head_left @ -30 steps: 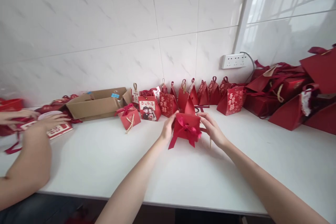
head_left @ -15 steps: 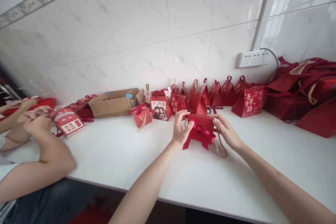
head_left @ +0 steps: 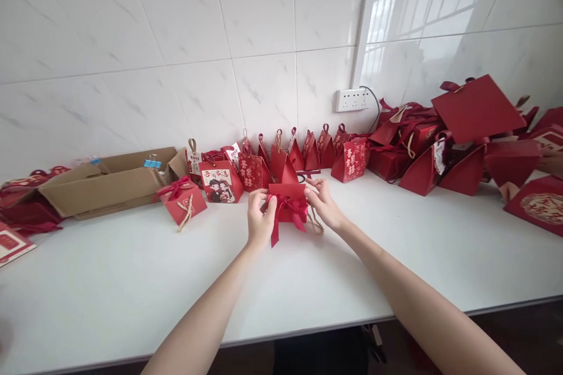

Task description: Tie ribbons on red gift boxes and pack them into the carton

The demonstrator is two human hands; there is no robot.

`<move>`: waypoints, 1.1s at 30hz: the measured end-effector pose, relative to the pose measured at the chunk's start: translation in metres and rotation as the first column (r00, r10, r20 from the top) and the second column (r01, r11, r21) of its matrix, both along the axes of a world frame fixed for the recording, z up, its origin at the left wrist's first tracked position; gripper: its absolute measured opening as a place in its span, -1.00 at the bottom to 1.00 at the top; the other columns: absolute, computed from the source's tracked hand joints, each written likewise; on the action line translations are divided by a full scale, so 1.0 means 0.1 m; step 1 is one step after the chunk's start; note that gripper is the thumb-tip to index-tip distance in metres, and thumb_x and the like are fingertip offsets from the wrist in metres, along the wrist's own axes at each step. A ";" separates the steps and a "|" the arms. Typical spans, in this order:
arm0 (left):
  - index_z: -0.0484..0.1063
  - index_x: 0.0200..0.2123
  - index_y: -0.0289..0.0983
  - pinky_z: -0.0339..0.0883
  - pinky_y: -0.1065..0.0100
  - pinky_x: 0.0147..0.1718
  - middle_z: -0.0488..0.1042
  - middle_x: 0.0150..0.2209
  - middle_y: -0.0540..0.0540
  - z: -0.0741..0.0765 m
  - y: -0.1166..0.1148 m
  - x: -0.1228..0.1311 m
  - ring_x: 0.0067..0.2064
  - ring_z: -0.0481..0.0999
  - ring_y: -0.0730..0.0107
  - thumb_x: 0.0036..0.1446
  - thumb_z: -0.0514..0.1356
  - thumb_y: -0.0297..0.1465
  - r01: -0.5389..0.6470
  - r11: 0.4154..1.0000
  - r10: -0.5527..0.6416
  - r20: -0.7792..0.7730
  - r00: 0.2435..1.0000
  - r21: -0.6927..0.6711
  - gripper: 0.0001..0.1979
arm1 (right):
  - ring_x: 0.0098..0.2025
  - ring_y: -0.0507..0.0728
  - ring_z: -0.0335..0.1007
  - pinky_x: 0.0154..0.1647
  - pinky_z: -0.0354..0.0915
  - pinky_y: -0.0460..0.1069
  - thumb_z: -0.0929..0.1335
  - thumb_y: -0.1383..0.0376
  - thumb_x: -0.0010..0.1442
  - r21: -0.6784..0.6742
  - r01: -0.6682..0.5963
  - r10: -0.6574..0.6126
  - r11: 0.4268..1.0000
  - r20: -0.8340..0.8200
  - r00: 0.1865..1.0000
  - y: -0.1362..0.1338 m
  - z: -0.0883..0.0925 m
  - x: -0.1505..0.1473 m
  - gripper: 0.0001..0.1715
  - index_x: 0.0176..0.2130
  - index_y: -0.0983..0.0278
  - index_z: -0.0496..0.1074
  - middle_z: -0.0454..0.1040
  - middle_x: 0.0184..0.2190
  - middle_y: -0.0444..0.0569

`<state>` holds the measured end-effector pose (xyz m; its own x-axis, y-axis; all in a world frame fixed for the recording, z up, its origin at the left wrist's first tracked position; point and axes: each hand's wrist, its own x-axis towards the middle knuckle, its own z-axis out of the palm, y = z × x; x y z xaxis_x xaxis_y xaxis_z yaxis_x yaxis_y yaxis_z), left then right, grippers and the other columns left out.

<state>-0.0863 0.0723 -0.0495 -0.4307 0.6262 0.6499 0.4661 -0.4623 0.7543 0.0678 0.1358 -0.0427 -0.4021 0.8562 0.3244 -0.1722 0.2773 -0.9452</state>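
Mid-frame, the left hand (head_left: 261, 220) pinches the left side of a bow-tied red gift box (head_left: 285, 188), thumb in front. The right hand (head_left: 324, 204), half-curled, meets its right edge; whether it grips, I cannot tell. The co-worker's arms, earlier at left, have gone from view.

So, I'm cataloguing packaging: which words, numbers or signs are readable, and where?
"吾…家喜": couple-picture box, middle character unclear.
"吾家有…": left patterned box beside it and right patterned box below the socket; last character unclear.
Too small or blurred: white tags, round emblem, remaining prints.
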 end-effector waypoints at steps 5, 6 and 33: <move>0.25 -0.44 -0.22 0.23 0.30 -0.08 0.32 -0.25 -0.08 -0.05 0.02 0.04 -0.13 0.34 0.34 0.11 0.10 -0.24 -0.116 0.993 0.116 0.026 0.993 -0.010 -0.80 | 0.29 0.23 -0.07 0.19 0.06 0.16 0.41 0.01 -0.01 0.152 -0.201 0.181 0.968 0.139 0.974 -0.03 0.00 0.06 -0.42 -0.14 0.17 0.09 0.17 0.12 0.08; 0.25 -0.44 -0.23 0.21 0.30 -0.06 0.32 -0.25 -0.08 -0.05 0.03 0.03 -0.14 0.34 0.34 0.11 0.10 -0.24 -0.120 0.993 0.121 0.038 0.992 -0.019 -0.81 | 0.30 0.24 -0.11 0.20 0.05 0.18 0.41 0.03 -0.02 0.173 -0.206 0.178 0.963 0.164 0.970 -0.04 0.01 0.07 -0.41 -0.11 0.18 0.12 0.19 0.10 0.08; 0.29 -0.49 -0.25 0.25 0.32 -0.19 0.35 -0.23 -0.09 0.02 0.03 -0.10 -0.18 0.37 0.31 0.06 0.09 -0.28 0.101 0.988 -0.087 0.119 0.989 -0.118 -0.83 | 0.31 0.20 -0.14 0.05 0.24 0.08 0.31 0.09 0.10 0.212 0.083 -0.110 0.974 0.123 0.986 -0.08 -0.02 -0.03 -0.71 -0.38 0.21 0.15 0.03 0.18 0.11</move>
